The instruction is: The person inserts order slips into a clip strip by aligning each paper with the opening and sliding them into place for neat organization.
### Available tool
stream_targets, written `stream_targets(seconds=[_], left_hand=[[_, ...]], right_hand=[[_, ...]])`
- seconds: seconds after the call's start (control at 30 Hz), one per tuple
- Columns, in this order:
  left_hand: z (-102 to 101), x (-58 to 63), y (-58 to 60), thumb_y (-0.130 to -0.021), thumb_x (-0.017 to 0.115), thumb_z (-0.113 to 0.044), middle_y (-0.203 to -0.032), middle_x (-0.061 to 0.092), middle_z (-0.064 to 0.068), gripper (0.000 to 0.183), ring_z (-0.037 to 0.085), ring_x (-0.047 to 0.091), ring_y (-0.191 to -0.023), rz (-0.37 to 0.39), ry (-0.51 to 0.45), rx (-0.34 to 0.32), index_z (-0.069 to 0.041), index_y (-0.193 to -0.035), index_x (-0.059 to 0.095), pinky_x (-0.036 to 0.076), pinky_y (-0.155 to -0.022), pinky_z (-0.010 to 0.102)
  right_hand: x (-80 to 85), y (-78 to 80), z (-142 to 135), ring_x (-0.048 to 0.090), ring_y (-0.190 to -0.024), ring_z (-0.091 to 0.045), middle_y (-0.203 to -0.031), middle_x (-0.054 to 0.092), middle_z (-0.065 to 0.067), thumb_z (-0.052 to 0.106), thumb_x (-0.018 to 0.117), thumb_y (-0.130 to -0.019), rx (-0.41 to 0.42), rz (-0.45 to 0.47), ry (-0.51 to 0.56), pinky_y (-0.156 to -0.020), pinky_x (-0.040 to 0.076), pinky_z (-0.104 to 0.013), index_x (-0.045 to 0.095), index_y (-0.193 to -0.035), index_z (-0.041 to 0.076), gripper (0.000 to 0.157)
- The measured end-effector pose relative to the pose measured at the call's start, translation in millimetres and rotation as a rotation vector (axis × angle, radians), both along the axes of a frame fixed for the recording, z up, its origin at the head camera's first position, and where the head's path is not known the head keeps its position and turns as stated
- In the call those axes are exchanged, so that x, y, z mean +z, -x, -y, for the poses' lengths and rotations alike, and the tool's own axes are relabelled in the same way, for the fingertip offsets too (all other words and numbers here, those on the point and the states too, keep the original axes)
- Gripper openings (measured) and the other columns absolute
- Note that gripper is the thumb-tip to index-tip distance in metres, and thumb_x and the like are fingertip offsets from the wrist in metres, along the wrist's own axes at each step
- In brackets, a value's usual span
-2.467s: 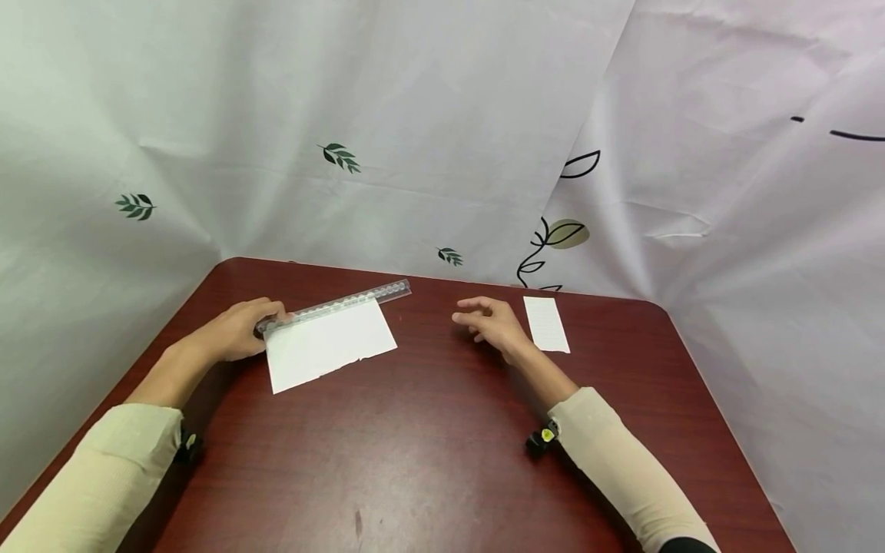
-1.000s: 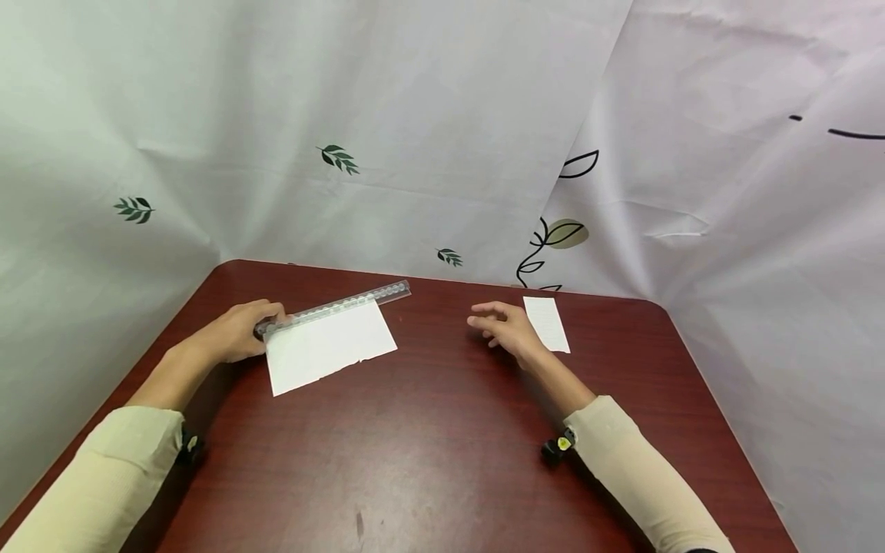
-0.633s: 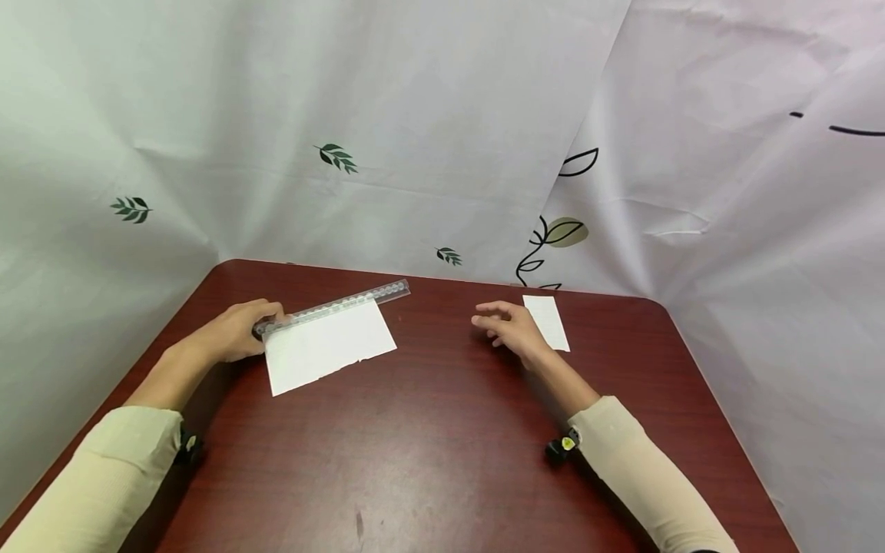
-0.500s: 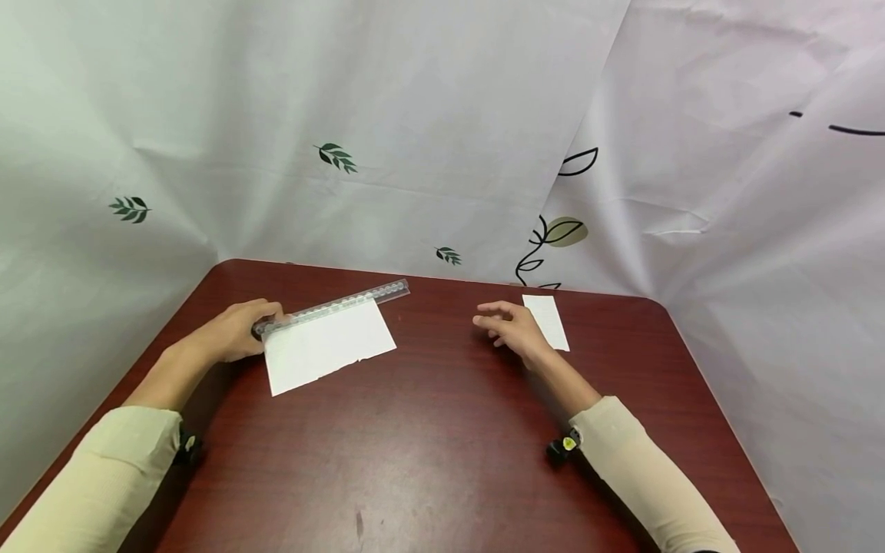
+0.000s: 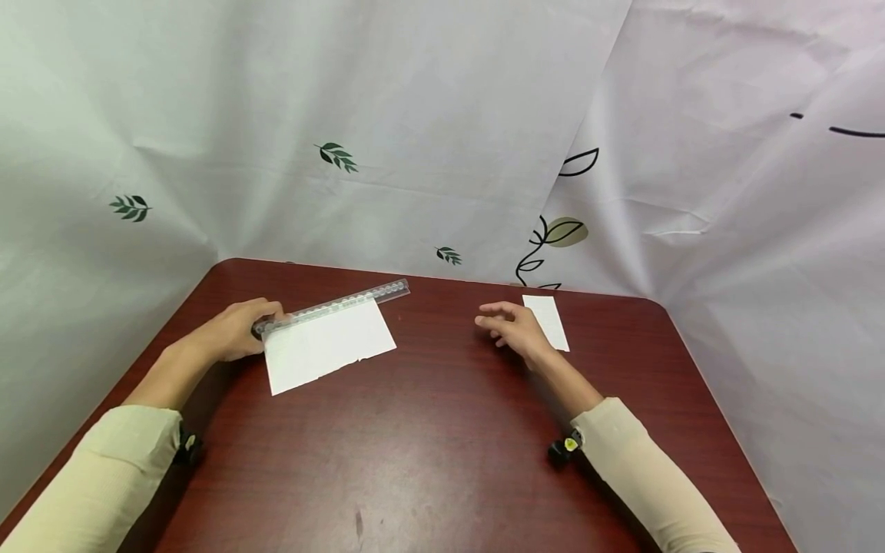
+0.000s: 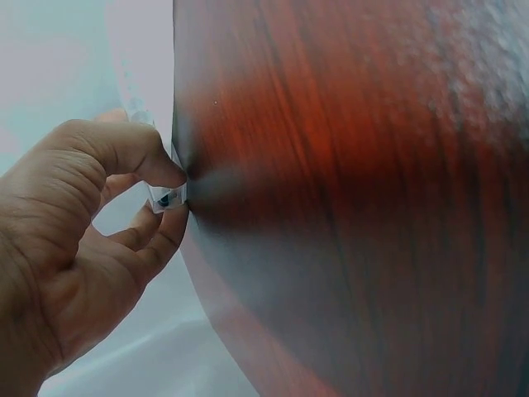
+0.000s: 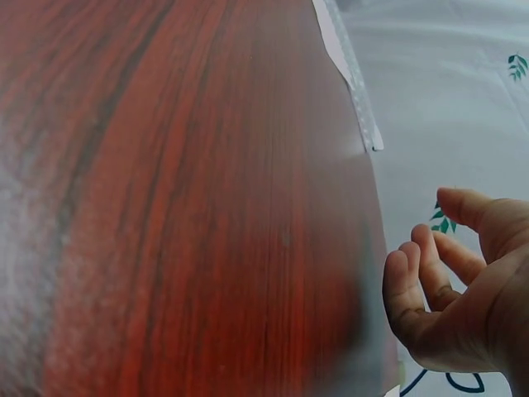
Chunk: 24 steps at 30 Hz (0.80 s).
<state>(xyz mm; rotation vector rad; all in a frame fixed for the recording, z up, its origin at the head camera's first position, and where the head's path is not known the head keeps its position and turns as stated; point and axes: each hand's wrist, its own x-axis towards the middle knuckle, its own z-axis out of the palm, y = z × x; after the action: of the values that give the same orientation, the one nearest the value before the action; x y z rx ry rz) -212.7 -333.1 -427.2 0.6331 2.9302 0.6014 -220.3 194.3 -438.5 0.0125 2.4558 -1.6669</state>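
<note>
My left hand [image 5: 242, 329] pinches the left end of a clear plastic ruler [image 5: 390, 291], thumb on one side and fingertips on the other. In the left wrist view, the ruler's end [image 6: 169, 199] shows between thumb and fingers. The ruler lies slanted along the top edge of a white sheet of paper [image 5: 328, 347], whose lower edge looks rough and torn. My right hand [image 5: 518, 330] hovers over the table with fingers loosely bent and nothing in them. Just behind it, partly covered by it, lies a narrow white paper strip [image 5: 549, 319].
A dark red wooden table [image 5: 415, 445] with rounded back corners carries everything. Pale cloth [image 5: 415, 115] printed with leaves hangs right at its back and along the sides. Each wrist wears a small black camera [image 5: 560, 452].
My right hand has drifted right, away from the ruler and up beside the paper strip, slowing to almost still. The left hand, ruler and sheet have stayed in place.
</note>
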Motion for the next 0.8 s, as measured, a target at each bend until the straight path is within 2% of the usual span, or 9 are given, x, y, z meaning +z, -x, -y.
stream_targets(seconds=[0.43,0.8], left_hand=[[-0.8,1.3,1.4,-0.077,0.078,0.008,-0.112,0.067,0.012,0.039,0.032,0.055,-0.101,-0.010,0.013,-0.014,-0.014,-0.108,0.068,0.046,-0.082,0.046],[0.2,0.6,0.4,-0.077,0.079,0.008,-0.110,0.064,0.011,0.040,0.032,0.053,-0.101,0.007,0.011,-0.002,-0.014,-0.107,0.065,0.044,-0.081,0.045]], right_hand=[[0.6,-0.8,-6.9,0.066,-0.091,-0.016,-0.101,0.075,0.006,0.027,0.082,-0.102,-0.015,-0.010,-0.001,-0.074,0.060,-0.026,0.074,-0.144,0.006,0.047],[0.3,-1.6,-12.4,0.066,-0.093,-0.017,-0.105,0.075,0.005,0.029,0.082,-0.102,-0.015,0.004,-0.007,-0.077,0.060,-0.027,0.074,-0.144,0.007,0.048]])
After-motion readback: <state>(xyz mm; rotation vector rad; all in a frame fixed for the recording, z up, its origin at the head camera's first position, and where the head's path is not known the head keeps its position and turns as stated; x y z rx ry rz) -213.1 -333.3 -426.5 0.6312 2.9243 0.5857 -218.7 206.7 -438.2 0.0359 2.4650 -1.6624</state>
